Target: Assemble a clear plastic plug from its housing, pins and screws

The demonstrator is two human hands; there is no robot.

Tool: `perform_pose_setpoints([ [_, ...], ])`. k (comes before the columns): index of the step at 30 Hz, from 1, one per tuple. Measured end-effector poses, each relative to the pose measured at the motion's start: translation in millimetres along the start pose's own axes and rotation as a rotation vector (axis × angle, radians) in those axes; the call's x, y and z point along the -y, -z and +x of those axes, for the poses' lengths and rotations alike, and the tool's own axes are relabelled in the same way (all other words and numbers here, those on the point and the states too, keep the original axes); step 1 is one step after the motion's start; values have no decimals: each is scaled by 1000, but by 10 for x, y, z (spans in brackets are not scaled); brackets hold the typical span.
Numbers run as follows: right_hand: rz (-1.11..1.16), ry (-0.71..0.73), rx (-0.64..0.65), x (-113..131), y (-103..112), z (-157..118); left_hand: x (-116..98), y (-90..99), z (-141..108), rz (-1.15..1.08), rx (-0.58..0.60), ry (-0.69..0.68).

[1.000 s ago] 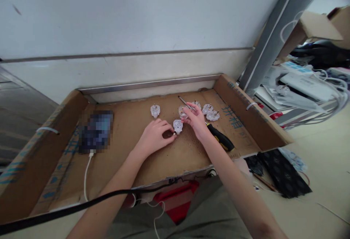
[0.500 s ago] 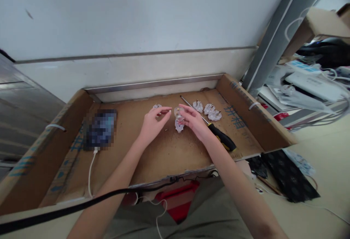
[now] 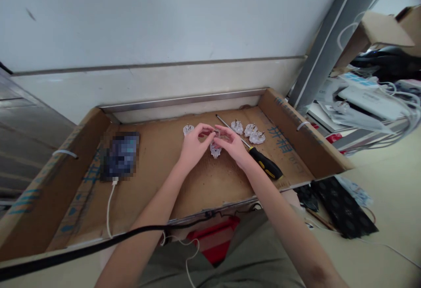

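Clear plastic plug part (image 3: 218, 135) pinched between left hand (image 3: 194, 144) and right hand (image 3: 232, 142) fingertips — another plug (image 3: 215, 149) just below.

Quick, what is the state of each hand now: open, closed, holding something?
Left hand: fingers pinched on the raised clear plug part.
Right hand: fingers closed on the same clear plug part.

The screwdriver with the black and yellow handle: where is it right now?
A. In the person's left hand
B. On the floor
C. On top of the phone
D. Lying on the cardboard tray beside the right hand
D: the screwdriver lies flat on the cardboard tray, just beside the right hand, which does not grip it.
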State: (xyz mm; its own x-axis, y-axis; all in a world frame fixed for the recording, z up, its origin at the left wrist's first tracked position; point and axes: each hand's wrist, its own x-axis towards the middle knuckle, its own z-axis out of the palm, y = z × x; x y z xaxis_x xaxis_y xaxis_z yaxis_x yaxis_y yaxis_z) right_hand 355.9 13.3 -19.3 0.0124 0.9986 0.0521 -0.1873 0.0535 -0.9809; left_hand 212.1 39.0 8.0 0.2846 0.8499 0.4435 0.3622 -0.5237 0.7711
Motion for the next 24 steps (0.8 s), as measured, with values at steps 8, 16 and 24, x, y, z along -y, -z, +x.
perform_pose_setpoints([
  [8,-138,130,-47,-106,31,49,4,32,2,78,-92,-35],
  [16,-240,238,-52,-123,-1,11,44,-4,-40,362,-90,-263],
  [24,-311,279,-86,-69,-11,-21,39,-21,-43,546,-116,-360],
])
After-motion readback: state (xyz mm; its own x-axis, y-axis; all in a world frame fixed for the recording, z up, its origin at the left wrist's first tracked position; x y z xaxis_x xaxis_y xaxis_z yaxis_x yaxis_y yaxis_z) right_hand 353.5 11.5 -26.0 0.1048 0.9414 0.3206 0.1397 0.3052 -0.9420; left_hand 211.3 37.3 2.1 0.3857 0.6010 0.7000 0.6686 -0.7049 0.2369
